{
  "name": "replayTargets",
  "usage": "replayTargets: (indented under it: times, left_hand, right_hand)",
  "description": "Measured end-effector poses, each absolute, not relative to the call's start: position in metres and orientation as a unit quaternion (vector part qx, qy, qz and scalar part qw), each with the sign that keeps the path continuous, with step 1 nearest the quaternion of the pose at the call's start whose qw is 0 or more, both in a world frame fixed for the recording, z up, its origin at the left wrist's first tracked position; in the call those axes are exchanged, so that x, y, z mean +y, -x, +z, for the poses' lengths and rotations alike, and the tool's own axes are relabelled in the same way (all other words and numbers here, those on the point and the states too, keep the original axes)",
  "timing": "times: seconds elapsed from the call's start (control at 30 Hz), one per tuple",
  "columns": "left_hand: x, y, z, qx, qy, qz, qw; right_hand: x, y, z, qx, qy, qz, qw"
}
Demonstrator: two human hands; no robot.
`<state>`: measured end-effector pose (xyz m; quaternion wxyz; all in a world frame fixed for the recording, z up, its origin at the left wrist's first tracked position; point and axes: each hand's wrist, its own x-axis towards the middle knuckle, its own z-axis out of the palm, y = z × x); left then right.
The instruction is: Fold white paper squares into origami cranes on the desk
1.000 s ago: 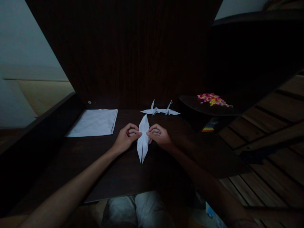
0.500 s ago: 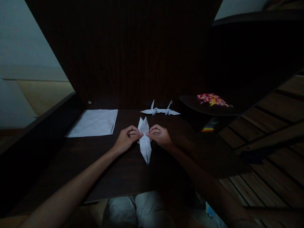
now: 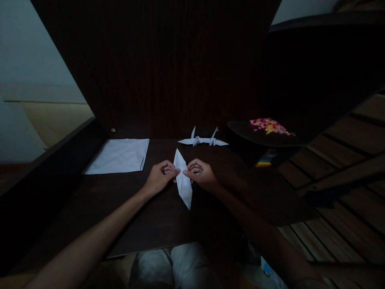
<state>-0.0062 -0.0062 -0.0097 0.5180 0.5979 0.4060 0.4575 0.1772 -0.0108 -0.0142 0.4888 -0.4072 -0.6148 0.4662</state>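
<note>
- At the middle of the worktop [image 3: 144, 237], in the head view, I see a folded white paper [image 3: 184, 182], long and pointed at both ends, between the person's two hands, its far tip leaning to the person's left.
- The left hand [image 3: 163, 173] pinches its left edge, thumb on top and fingers curled beside and under; I judge this grip steadies the piece without hiding its creases.
- The right hand [image 3: 201, 173] pinches the opposite edge the same way, thumb laid across the face; gripping both sides near the waist probably lets the layers be pressed or turned evenly, while both points lie free.
- Beyond the hands, two folded paper birds [image 3: 188, 141] stand end to end near the back panel [image 3: 180, 72], likely set there to be out of the way yet in sight.
- To the left, a stack of white paper [image 3: 118, 156] lies flat, well clear of the elbows, perhaps so that sheets are within reach.
- To the right, a heap of small colourful pieces [image 3: 269, 126] sits on a rounded shelf [image 3: 239, 129], apart from the paper, presumably so nothing mixes. What they are, I cannot tell.
</note>
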Motion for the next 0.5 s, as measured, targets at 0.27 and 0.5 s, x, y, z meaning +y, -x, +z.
replayTargets:
  times: [0.27,0.5]
  left_hand:
    - [-0.0098,0.0041,-0.0062,0.424,-0.598,0.467,0.494]
    - [-0.0109,0.0018,-0.0021,0.401,-0.596,0.475,0.508]
  right_hand:
    - [-0.0140,-0.1769,-0.0116,-0.626,0.395,0.471,0.480]
    - [-0.0069,-0.1769,-0.0159,-0.611,0.412,0.431,0.521]
